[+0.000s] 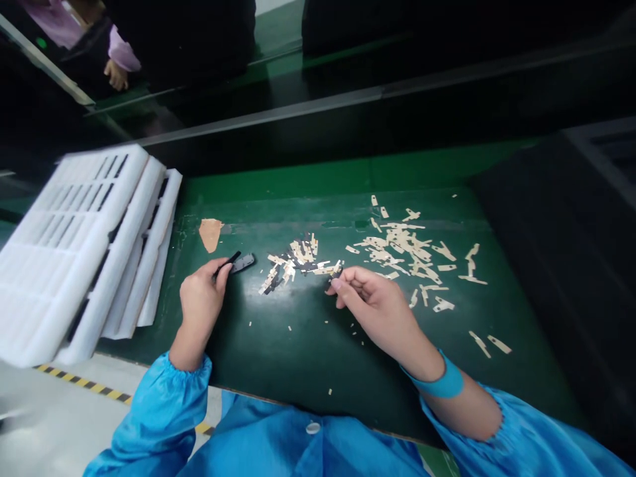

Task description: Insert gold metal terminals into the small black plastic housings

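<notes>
Now, left hand (203, 298): you pinch a black piece (243, 263); slackness could drop it.
Right hand (380, 310): dark strip (339, 271) pinched; nudges could scatter strips (303, 252).

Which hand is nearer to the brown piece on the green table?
Left. The left hand is just on the near side of the brown piece; the right hand is well to its right.

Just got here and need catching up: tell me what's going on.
The person's left hand holds a slim black part over the green tabletop. The right hand pinches a small dark piece beside a pile of black and cream strips. More cream tabs lie scattered to the right, and white slotted trays are stacked at the left.
</notes>
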Tool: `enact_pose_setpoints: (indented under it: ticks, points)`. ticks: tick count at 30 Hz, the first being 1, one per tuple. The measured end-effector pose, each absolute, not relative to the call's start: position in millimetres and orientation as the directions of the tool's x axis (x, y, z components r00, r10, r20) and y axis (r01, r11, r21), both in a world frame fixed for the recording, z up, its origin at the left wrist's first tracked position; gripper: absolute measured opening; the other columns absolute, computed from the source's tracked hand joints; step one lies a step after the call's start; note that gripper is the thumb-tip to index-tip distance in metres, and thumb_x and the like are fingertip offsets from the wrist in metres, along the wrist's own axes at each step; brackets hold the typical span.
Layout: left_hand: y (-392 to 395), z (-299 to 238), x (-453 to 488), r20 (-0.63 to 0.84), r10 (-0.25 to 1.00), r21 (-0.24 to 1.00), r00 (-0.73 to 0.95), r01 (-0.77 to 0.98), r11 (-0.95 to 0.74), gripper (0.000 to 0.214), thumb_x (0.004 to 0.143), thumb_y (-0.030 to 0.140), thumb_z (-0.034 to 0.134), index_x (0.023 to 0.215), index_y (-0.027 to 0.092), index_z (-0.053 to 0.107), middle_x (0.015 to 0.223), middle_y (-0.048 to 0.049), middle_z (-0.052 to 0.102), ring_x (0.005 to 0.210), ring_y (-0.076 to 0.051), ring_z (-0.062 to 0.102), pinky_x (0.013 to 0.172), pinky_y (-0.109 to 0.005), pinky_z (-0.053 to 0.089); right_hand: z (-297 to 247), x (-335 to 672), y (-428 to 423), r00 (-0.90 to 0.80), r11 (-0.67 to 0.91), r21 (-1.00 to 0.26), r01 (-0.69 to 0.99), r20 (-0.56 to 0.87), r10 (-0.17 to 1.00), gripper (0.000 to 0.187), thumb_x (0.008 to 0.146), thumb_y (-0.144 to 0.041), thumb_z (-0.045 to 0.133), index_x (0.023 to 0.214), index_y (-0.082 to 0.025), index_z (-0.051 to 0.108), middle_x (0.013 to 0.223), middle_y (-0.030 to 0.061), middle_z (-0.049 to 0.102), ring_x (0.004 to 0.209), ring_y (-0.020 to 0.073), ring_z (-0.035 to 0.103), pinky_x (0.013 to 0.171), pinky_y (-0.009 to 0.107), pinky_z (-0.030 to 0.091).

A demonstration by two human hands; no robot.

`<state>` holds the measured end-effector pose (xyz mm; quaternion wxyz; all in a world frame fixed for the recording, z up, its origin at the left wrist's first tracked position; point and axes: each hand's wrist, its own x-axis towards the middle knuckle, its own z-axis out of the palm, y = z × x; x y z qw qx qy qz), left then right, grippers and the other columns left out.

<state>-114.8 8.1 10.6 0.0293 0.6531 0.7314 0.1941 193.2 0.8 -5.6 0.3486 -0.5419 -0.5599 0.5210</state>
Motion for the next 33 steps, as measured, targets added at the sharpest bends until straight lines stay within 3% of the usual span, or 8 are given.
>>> enact_pose_setpoints:
  ticks: [2, 4, 6, 8, 10, 13, 19, 33]
  points:
    - [5.1, 18.0, -107.6, 0.307, 0.939, 0.386, -0.153, 0.922, 0.024, 0.021, 0.096, 0.035, 0.064, 0.101, 0.019, 0.078, 0.119, -0.0126, 0.076, 0.110, -0.030, 0.071, 0.087, -0.039, 0.057, -6.3, 192.7, 0.9, -0.176, -0.129, -0.965, 0.227, -0.171, 0.969, 0.030, 0.094, -0.044, 0.056, 0.075, -0.021, 0.061, 0.064, 0.0022, 0.064, 0.055, 0.0143, 0.055, 0.051, 0.026, 0.040]
    - [1.3, 22.4, -91.4, 0.308, 0.932, 0.543, -0.192, 0.840, -0.007, 0.023, 0.093, 0.040, 0.067, 0.099, 0.019, 0.077, 0.113, -0.0116, 0.076, 0.106, -0.028, 0.072, 0.086, -0.038, 0.059, -5.6, 191.7, 1.0, -0.182, -0.121, -0.975, 0.184, -0.155, 0.971, 0.028, 0.092, -0.043, 0.058, 0.075, -0.021, 0.060, 0.063, 0.0017, 0.064, 0.056, 0.0144, 0.055, 0.053, 0.026, 0.041]
    - [-1.7, 21.1, -66.4, 0.056, 0.986, 0.801, -0.159, 0.597, 0.051, 0.029, 0.091, 0.045, 0.071, 0.103, 0.019, 0.075, 0.094, -0.0074, 0.078, 0.083, -0.022, 0.075, 0.075, -0.034, 0.062, -4.2, 190.8, 1.5, -0.186, -0.118, -0.984, 0.136, -0.142, 0.972, 0.025, 0.090, -0.042, 0.061, 0.077, -0.021, 0.060, 0.062, 0.0006, 0.062, 0.056, 0.0140, 0.054, 0.054, 0.026, 0.042]
    - [-2.6, 14.3, -37.8, -0.241, 0.969, 0.927, 0.048, 0.307, 0.215, 0.034, 0.089, 0.047, 0.073, 0.104, 0.017, 0.074, 0.088, -0.0068, 0.079, 0.079, -0.022, 0.077, 0.075, -0.034, 0.064, -3.7, 190.8, 2.4, -0.181, -0.121, -0.985, 0.126, -0.142, 0.973, 0.023, 0.089, -0.041, 0.062, 0.078, -0.021, 0.060, 0.060, -0.0007, 0.061, 0.055, 0.0131, 0.052, 0.053, 0.026, 0.041]
    - [-0.8, 4.1, -13.2, -0.356, 0.916, 0.932, 0.187, 0.145, 0.333, 0.035, 0.084, 0.047, 0.078, 0.100, 0.015, 0.075, 0.085, -0.0066, 0.079, 0.078, -0.021, 0.077, 0.077, -0.032, 0.064, -4.9, 191.5, 3.4, -0.160, -0.129, -0.981, 0.143, -0.151, 0.976, 0.023, 0.089, -0.040, 0.062, 0.078, -0.021, 0.060, 0.060, -0.0014, 0.060, 0.055, 0.0126, 0.052, 0.053, 0.025, 0.041]
    - [4.0, -10.2, 4.8, -0.389, 0.887, 0.918, 0.247, 0.030, 0.394, 0.035, 0.079, 0.041, 0.082, 0.102, 0.016, 0.076, 0.089, -0.0062, 0.081, 0.078, -0.019, 0.077, 0.078, -0.030, 0.064, -9.0, 192.5, 4.6, -0.130, -0.142, -0.970, 0.195, -0.169, 0.977, 0.020, 0.089, -0.038, 0.062, 0.079, -0.021, 0.060, 0.063, -0.0016, 0.062, 0.056, 0.0125, 0.055, 0.054, 0.025, 0.042]
    - [6.3, -16.0, -0.6, -0.359, 0.891, 0.933, 0.278, 0.078, 0.351, 0.037, 0.080, 0.028, 0.079, 0.116, 0.017, 0.076, 0.094, -0.0052, 0.082, 0.083, -0.017, 0.077, 0.082, -0.028, 0.062, -14.1, 189.6, 2.9, -0.158, -0.105, -0.939, 0.329, -0.164, 0.974, 0.011, 0.087, -0.030, 0.062, 0.081, -0.021, 0.062, 0.069, -0.0015, 0.066, 0.060, 0.0123, 0.059, 0.057, 0.024, 0.044]
    - [2.7, -16.9, 3.2, -0.339, 0.910, 0.940, 0.239, 0.119, 0.319, 0.036, 0.080, 0.027, 0.078, 0.115, 0.017, 0.078, 0.090, -0.0044, 0.081, 0.080, -0.018, 0.076, 0.077, -0.029, 0.063, -19.2, 190.0, 4.9, -0.167, -0.168, -0.948, 0.272, -0.218, 0.962, 0.012, 0.086, -0.031, 0.064, 0.081, -0.020, 0.064, 0.067, -0.0015, 0.067, 0.059, 0.0116, 0.058, 0.057, 0.025, 0.043]
